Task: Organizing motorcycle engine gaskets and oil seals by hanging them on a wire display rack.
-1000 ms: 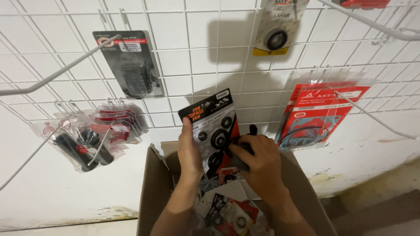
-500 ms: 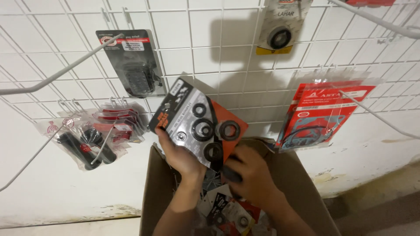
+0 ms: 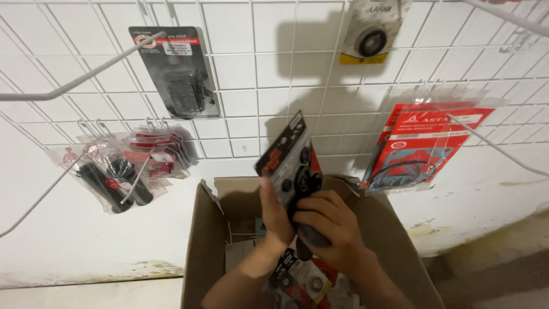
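Over an open cardboard box (image 3: 200, 252), both my hands hold a black blister card of round rubber parts (image 3: 289, 157). My left hand (image 3: 273, 214) grips the card's lower left edge from behind. My right hand (image 3: 326, 220) wraps the lower right part, fingers curled over a dark object below the card. The card is turned nearly edge-on, its top tilted up toward the white wire grid wall (image 3: 246, 68). More packaged parts (image 3: 303, 280) lie in the box under my forearms.
On the grid hang a black packaged part (image 3: 177, 74) upper left, bagged handle grips (image 3: 123, 169) at left, a round part on a card (image 3: 372, 34) at top, and a red gasket pack (image 3: 426, 143) at right. Bare wire hooks (image 3: 74, 83) jut out toward me.
The card of round parts went up, swung left with its face showing, and is now back at centre, turned nearly edge-on. My hands stay above the box.
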